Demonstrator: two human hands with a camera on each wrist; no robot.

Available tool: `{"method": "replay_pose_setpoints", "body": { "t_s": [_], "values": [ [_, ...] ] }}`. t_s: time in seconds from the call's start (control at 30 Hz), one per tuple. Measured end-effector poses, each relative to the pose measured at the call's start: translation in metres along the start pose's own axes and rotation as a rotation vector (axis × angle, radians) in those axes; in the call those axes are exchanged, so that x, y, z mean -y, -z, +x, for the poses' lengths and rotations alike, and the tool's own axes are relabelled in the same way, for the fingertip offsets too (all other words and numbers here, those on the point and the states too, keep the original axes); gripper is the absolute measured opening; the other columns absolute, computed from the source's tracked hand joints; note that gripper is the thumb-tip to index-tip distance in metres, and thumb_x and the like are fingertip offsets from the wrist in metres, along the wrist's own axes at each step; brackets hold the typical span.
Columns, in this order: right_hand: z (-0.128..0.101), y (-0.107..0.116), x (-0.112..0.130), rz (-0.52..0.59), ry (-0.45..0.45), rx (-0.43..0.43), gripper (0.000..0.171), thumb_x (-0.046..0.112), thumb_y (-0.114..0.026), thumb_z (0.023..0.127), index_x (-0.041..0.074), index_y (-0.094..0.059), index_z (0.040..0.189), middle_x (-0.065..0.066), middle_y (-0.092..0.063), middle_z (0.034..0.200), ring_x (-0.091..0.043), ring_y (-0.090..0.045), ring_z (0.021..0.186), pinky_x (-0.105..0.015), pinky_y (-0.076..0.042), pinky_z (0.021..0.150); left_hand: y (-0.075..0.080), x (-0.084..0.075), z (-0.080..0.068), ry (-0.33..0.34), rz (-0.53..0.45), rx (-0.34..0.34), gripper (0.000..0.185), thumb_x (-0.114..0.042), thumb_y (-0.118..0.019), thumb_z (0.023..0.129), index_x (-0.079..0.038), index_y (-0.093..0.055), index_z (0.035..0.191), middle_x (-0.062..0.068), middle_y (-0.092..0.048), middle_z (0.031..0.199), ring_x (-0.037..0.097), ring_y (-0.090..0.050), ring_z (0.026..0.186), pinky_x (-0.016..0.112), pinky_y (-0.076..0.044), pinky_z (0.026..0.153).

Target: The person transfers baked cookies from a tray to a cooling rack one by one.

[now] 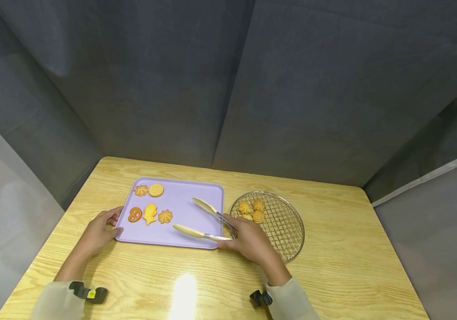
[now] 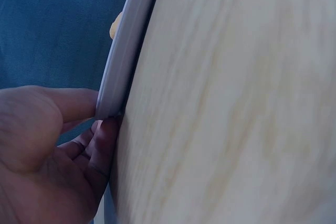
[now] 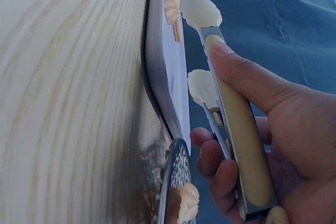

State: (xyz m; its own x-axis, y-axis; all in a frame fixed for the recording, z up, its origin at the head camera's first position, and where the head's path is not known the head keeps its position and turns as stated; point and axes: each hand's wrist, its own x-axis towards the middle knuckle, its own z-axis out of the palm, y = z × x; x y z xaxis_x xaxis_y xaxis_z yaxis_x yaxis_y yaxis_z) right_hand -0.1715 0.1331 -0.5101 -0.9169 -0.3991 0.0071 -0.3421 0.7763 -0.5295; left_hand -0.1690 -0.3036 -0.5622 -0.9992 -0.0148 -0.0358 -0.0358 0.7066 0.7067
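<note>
My left hand (image 1: 97, 232) pinches the left edge of a lilac tray (image 1: 188, 189) between thumb and fingers; the left wrist view shows the tray edge (image 2: 116, 77) in that grip. On the tray lie a pretzel-shaped cookie (image 1: 134, 214), a fish-shaped cookie (image 1: 150, 214), a round cookie (image 1: 156, 190) and two flower-shaped cookies, one right of the fish (image 1: 165, 216). My right hand (image 1: 252, 240) holds metal tongs (image 3: 239, 145) with cream tips, thumb along one arm. Spread apart and holding nothing, the tips point left over the tray's right half.
Right of the tray stands a round wire rack (image 1: 282, 222), partly under my right hand. Several cookies (image 1: 258, 216) sit at its upper left. Grey curtains (image 1: 164, 89) enclose the back and sides of the wooden table (image 1: 344, 249).
</note>
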Motion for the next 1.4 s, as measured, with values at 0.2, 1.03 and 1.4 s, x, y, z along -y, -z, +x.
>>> {"method": "replay_pose_setpoints", "body": {
  "t_s": [0.2, 1.03, 1.4],
  "values": [
    [0.011, -0.006, 0.004, -0.029, 0.016, 0.021, 0.092, 0.055, -0.085, 0.076, 0.015, -0.053, 0.152, -0.010, -0.070, 0.125, -0.025, -0.066, 0.107, -0.046, -0.053, 0.091, 0.000, 0.000, 0.000, 0.000, -0.008, 0.002, 0.063, 0.005, -0.067, 0.092, 0.008, -0.044, 0.150, 0.018, -0.053, 0.117, 0.031, -0.052, 0.107, 0.023, -0.044, 0.077],
    [0.045, -0.026, 0.031, -0.203, 0.010, 0.074, 0.076, 0.056, -0.076, 0.086, 0.024, -0.054, 0.152, -0.005, -0.069, 0.125, -0.026, -0.067, 0.106, -0.043, -0.054, 0.086, 0.000, 0.000, 0.000, -0.009, 0.002, 0.002, 0.063, 0.005, -0.067, 0.092, 0.008, -0.044, 0.150, 0.018, -0.054, 0.116, 0.031, -0.053, 0.106, 0.027, -0.045, 0.080],
    [0.045, -0.029, 0.034, -0.224, 0.045, 0.035, 0.063, 0.051, -0.073, 0.092, 0.024, -0.059, 0.147, -0.004, -0.072, 0.121, -0.025, -0.070, 0.103, -0.042, -0.055, 0.081, 0.000, -0.001, -0.001, -0.011, -0.002, -0.001, 0.063, 0.005, -0.068, 0.092, 0.009, -0.043, 0.150, 0.018, -0.054, 0.116, 0.031, -0.052, 0.105, 0.025, -0.044, 0.077]
  ]
}}
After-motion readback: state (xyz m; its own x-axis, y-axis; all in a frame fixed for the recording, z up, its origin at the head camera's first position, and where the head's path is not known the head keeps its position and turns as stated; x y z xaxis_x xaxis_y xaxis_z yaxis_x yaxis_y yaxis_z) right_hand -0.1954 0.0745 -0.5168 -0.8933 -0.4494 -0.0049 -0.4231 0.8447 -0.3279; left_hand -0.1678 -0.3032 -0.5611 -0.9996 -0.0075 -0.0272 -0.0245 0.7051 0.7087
